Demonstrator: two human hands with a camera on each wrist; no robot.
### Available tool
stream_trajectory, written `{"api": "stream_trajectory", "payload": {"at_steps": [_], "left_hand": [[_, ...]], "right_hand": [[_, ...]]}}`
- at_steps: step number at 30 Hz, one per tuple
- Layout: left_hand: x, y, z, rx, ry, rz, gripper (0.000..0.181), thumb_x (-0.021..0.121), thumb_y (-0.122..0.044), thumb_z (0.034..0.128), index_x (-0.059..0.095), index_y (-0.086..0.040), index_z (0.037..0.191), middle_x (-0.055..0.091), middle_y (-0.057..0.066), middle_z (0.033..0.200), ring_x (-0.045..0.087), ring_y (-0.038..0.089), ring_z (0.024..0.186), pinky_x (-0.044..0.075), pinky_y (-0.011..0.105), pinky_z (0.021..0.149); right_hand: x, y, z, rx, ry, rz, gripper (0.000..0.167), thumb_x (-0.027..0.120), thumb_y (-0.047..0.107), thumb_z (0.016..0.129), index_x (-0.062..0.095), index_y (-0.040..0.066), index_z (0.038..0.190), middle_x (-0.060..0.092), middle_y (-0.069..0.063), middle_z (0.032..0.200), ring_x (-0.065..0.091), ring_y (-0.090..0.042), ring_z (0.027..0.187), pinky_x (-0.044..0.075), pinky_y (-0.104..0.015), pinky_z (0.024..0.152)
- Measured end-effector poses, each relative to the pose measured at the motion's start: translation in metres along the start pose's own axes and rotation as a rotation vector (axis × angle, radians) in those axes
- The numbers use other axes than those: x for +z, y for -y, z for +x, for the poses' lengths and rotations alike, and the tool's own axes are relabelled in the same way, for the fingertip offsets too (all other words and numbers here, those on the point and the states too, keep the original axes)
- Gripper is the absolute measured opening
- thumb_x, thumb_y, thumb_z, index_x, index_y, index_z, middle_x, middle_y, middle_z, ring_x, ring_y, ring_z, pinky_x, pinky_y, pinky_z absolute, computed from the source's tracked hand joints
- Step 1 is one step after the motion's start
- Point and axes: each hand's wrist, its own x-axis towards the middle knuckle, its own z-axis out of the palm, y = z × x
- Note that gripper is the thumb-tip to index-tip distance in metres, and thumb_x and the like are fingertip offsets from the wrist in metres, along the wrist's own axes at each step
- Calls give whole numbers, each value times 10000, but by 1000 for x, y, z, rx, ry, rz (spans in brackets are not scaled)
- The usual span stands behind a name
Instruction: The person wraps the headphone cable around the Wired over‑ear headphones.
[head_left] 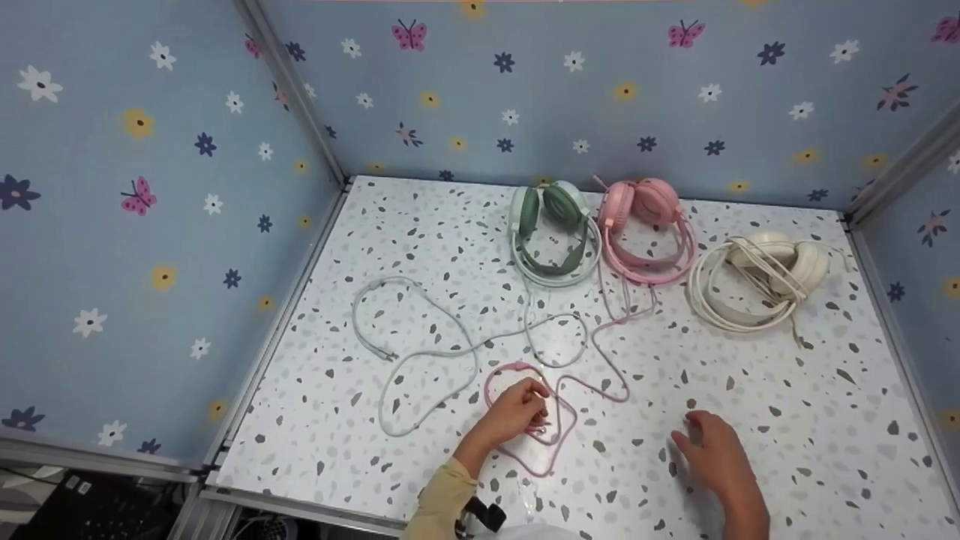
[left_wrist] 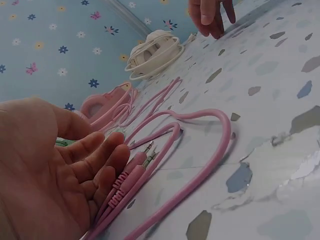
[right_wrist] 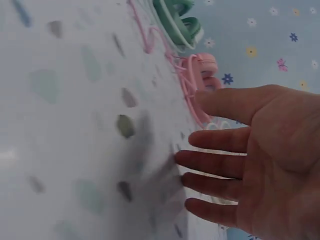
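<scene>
My left hand point(head_left: 517, 411) is low over the coiled end of a pink cable point(head_left: 571, 426), its fingers loosely bent. Beside those fingers, two pink audio plugs point(left_wrist: 131, 175) with metal tips lie along the cable in the left wrist view. Whether the fingertips touch the cable is hard to tell. My right hand point(head_left: 716, 454) hovers over the table's right part, fingers spread and holding nothing. From the pink headphones point(head_left: 656, 201) at the back, the pink cable runs down toward my left hand.
Green headphones point(head_left: 529, 214) stand left of the pink ones, their pale cable point(head_left: 442, 352) looping across the table's left half. At the back right sit cream headphones point(head_left: 810, 266) with their cable wound around them. Flowered panels point(head_left: 570, 97) border the speckled table point(head_left: 315, 420).
</scene>
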Motion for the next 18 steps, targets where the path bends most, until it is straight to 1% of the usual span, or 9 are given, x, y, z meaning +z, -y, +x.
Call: {"api": "stream_trajectory", "payload": {"at_steps": [2, 4, 6, 8, 11, 13, 18], "left_hand": [[-1, 2, 2, -3, -7, 33, 165, 489, -104, 981, 579, -18, 1091, 622, 67, 810, 610, 209, 679, 517, 313, 604], [-1, 5, 5, 10, -32, 72, 154, 497, -118, 975, 597, -43, 1066, 626, 35, 793, 606, 174, 649, 511, 292, 583], [-2, 9, 6, 32, -67, 117, 139, 501, -123, 975, 612, -71, 1041, 626, 1, 773, 597, 145, 623, 505, 279, 566], [-3, 12, 7, 51, -92, 145, 128, 501, -118, 976, 616, -91, 1026, 625, -18, 759, 593, 131, 611, 500, 268, 560], [-4, 14, 7, 69, -107, 138, 122, 502, -98, 976, 612, -85, 1027, 630, 1, 756, 599, 144, 612, 496, 263, 553], [-4, 16, 7, 61, -90, 113, 124, 504, -91, 975, 607, -62, 1037, 632, 15, 759, 606, 150, 616, 491, 257, 536], [-5, 16, 8, 37, -50, 45, 150, 506, -91, 976, 603, -6, 1053, 636, 52, 769, 605, 161, 608, 457, 246, 497]], "right_hand": [[12, 1, -1, -24, -60, -69, 527, 681, 235, 908, 507, -109, 1268, 473, -331, 1267, 432, -485, 1193, 328, -594, 994], [23, 2, -3, -35, -122, -129, 495, 716, 198, 868, 539, -99, 1222, 479, -323, 1227, 452, -481, 1150, 353, -602, 956], [32, 5, -3, -33, -167, -169, 487, 729, 191, 848, 549, -93, 1200, 471, -323, 1205, 455, -487, 1121, 358, -615, 930], [39, 7, -3, -5, -189, -185, 491, 721, 198, 849, 542, -84, 1208, 463, -316, 1208, 455, -479, 1114, 355, -618, 926], [44, 7, -3, 28, -197, -179, 500, 703, 218, 862, 530, -68, 1234, 450, -302, 1229, 442, -469, 1131, 331, -622, 951], [44, 5, -4, 31, -201, -185, 497, 703, 228, 860, 535, -58, 1230, 454, -291, 1225, 444, -463, 1130, 329, -624, 950], [42, 4, -3, -23, -213, -211, 469, 701, 234, 857, 547, -67, 1182, 463, -297, 1189, 435, -477, 1113, 335, -632, 915]]}}
